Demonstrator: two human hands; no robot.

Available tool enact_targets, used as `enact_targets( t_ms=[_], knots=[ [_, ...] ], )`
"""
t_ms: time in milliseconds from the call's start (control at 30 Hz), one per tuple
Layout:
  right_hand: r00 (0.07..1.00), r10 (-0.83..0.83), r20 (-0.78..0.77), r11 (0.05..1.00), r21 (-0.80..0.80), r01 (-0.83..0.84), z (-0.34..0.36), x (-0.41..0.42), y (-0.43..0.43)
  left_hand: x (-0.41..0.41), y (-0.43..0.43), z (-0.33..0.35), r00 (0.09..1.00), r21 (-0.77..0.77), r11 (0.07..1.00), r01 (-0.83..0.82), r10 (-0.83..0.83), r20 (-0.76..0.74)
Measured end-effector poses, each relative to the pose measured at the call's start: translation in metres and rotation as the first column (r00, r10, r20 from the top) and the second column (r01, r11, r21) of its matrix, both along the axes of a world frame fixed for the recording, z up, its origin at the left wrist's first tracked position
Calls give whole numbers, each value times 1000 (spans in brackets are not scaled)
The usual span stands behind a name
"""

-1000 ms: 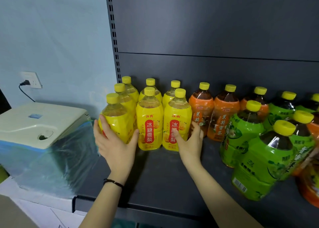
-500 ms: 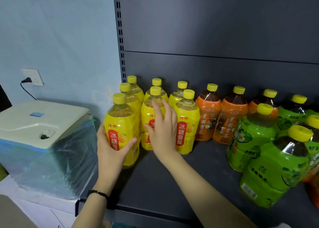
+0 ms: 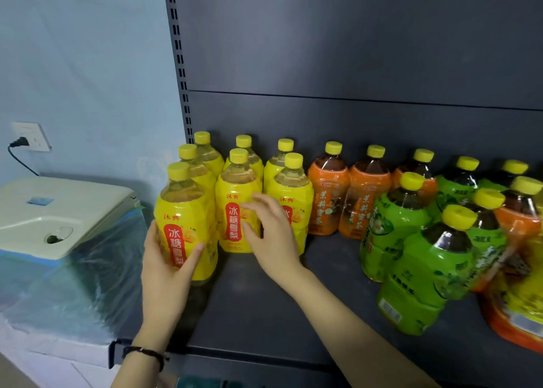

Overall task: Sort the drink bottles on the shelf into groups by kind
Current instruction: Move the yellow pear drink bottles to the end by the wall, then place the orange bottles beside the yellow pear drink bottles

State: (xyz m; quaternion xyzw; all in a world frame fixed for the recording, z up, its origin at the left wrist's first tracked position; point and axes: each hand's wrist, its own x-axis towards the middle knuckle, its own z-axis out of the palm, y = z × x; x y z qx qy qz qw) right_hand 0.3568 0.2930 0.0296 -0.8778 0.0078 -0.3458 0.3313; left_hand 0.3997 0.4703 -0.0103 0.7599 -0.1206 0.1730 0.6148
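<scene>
Right hand (image 3: 273,241) slid off middle bottle (image 3: 235,202): yellow, red-labelled.

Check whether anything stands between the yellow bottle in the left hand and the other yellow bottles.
Nothing visible does. The left hand grips the front yellow bottle, which stands close beside the other yellow bottles. The right hand, fingers loosely extended, is in front of the middle ones, not in that gap.

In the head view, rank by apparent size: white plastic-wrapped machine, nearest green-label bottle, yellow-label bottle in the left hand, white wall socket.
1. white plastic-wrapped machine
2. nearest green-label bottle and held yellow-label bottle: close; nearness makes ranking unsure
3. white wall socket
</scene>
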Motion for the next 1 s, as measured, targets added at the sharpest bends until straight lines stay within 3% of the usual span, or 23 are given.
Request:
enact_targets(
  t_ms=[167, 300, 467, 767, 1000],
  knots=[
    [987, 89, -132, 982, 178, -65, -18, -61, -40, -44, -4, -11, 979, 134, 970, -203, 205, 5],
    [979, 87, -186, 976, 211, -47, -16, -122, -64, -87, -39, -9, 997, 251, 967, 32, -14, -72],
    [967, 81, -242, 982, 188, -35, -18, -209, -107, -148, -90, 2, 974, 510, 830, 224, -209, -87],
    [977, -94, -194, 965, 224, 137, -21, -329, -186, -245, -163, 10, 941, 334, 880, 337, -327, -87],
    [918, -393, -50, 848, 366, 383, -12, -353, -245, -244, -215, 26, 922, 152, 911, 384, -371, -108]
  ],
)
